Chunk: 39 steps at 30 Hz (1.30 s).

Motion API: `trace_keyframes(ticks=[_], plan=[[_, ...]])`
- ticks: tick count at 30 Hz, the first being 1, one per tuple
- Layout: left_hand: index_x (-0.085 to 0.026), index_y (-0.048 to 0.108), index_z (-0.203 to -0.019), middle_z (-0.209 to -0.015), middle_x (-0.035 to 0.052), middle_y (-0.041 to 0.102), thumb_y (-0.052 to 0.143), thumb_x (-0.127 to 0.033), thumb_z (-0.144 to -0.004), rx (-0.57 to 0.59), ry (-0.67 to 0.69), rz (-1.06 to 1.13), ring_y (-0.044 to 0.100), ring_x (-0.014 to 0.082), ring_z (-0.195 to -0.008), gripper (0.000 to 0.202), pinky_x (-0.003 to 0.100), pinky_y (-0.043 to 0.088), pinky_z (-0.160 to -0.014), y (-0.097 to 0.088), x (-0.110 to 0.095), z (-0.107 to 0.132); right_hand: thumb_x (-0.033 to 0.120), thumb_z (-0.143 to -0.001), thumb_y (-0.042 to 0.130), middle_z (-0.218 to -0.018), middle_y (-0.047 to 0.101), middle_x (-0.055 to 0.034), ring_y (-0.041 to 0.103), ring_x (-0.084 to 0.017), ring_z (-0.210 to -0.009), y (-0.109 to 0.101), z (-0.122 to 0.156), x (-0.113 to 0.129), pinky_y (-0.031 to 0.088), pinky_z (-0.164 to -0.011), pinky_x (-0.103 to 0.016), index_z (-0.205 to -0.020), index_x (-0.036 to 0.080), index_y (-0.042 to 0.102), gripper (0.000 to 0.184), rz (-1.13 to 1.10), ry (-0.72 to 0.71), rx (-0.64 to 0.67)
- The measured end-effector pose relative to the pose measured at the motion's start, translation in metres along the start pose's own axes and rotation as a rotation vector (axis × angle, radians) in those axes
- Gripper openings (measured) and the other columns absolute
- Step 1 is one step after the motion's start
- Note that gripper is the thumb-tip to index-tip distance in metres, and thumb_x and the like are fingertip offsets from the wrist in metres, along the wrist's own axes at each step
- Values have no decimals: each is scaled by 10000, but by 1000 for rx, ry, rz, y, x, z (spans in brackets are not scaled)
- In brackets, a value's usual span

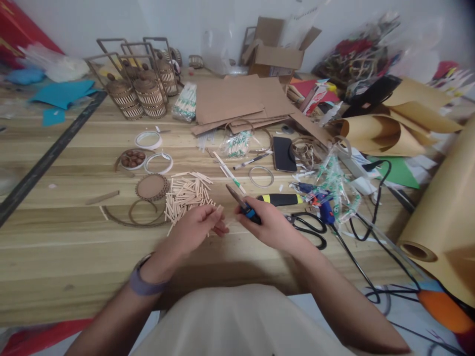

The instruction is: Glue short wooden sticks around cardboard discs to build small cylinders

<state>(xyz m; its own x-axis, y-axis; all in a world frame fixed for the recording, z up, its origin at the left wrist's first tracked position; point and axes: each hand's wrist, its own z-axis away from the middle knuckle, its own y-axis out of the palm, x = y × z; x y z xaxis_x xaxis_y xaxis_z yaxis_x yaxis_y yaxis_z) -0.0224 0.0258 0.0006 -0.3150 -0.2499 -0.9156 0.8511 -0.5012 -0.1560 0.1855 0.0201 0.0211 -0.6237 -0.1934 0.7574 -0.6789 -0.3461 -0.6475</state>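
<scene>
My left hand [196, 225] is closed in a pinch beside a pile of short wooden sticks [187, 194]. A pale end, apparently of one such stick, shows at its fingertips, partly hidden. In my right hand [272, 222] is a pair of pliers [249, 210] with blue-and-black handles, jaws pointing up and left. Beyond the jaws lies a paper-wrapped pair of chopsticks [230, 173]. Left of the pile sit a round cardboard disc with a ridged edge [152, 187] and a curved brown strip [129, 223].
Black-handled scissors [309, 228], a yellow-and-black handle [281, 199] and a blue glue gun [326, 210] with a cord lie right. A phone [284, 154], tape rolls [147, 140] and cardboard sheets [237, 101] lie farther back. Stick-covered lanterns [150, 99] stand back left; a brown paper roll [438, 207] lies right.
</scene>
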Motion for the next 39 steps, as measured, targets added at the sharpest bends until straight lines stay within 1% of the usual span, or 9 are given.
trace_keyframes(ticks=[2, 6, 16, 20, 23, 27, 31, 36, 39], plan=[[-195, 569, -792, -792, 58, 749, 543, -666, -851, 67, -30, 73, 731, 231, -783, 476, 335, 522, -757, 6, 1, -2, 227, -871, 512, -801, 642, -23, 572, -163, -703, 1, 0, 3, 406, -648, -263, -881, 203, 544, 41, 0, -15, 13], [-186, 618, -835, -786, 57, 751, 612, -745, -769, 157, -68, 163, 731, 240, -791, 563, 359, 533, -790, 13, 7, -6, 124, -812, 522, -938, 689, -56, 634, -181, -816, 8, -1, 0, 442, -704, -267, -1020, 198, 534, 221, 15, -61, 9], [-196, 646, -786, -713, 31, 729, 716, -691, -726, 324, -42, 310, 704, 211, -704, 503, 327, 521, -736, 14, 21, -8, 133, -866, 553, -1092, 702, -77, 680, -211, -973, 9, -1, -2, 521, -815, -329, -1142, 212, 527, 288, -18, -188, 124], [-202, 661, -789, -741, 32, 734, 743, -667, -704, 204, -68, 372, 696, 204, -731, 480, 319, 513, -753, 15, 20, -7, 172, -890, 577, -1279, 593, -131, 562, -256, -1242, 13, 0, -9, 480, -1016, -431, -1184, 220, 513, 304, -6, -300, -125], [-203, 663, -780, -769, 24, 719, 742, -621, -722, 42, -73, 432, 681, 188, -753, 429, 292, 493, -742, 17, 18, -8, 268, -878, 668, -1311, 506, -155, 494, -289, -1307, 22, 4, -10, 473, -1049, -479, -1221, 234, 498, 384, 51, -265, -312], [-205, 665, -773, -743, 8, 679, 762, -518, -709, -45, -53, 522, 640, 180, -730, 334, 266, 456, -667, 25, 17, -10, 282, -774, 798, -1207, 490, -140, 533, -318, -1232, 37, 9, -7, 527, -986, -502, -1246, 240, 494, 563, 119, -205, -321], [-201, 637, -695, -697, -16, 638, 782, -442, -678, -76, 7, 577, 601, 158, -714, 282, 257, 450, -698, 35, 16, -10, 234, -747, 800, -1197, 470, -153, 554, -334, -1186, 45, 9, -8, 537, -965, -514, -1259, 207, 491, 599, 173, -236, -346], [-195, 668, -698, -706, 0, 665, 764, -469, -702, -96, 54, 568, 617, 175, -732, 290, 279, 473, -742, 42, 12, -5, 176, -741, 761, -1193, 479, -142, 557, -314, -1173, 47, 6, -9, 531, -963, -491, -1245, 216, 497, 570, 146, -231, -369], [-185, 690, -745, -728, 14, 691, 777, -524, -701, -121, 55, 585, 641, 184, -732, 353, 290, 489, -739, 40, 11, -1, 261, -709, 827, -1199, 503, -132, 544, -307, -1171, 43, 8, -7, 505, -976, -479, -1210, 230, 517, 589, 34, -168, -354]])
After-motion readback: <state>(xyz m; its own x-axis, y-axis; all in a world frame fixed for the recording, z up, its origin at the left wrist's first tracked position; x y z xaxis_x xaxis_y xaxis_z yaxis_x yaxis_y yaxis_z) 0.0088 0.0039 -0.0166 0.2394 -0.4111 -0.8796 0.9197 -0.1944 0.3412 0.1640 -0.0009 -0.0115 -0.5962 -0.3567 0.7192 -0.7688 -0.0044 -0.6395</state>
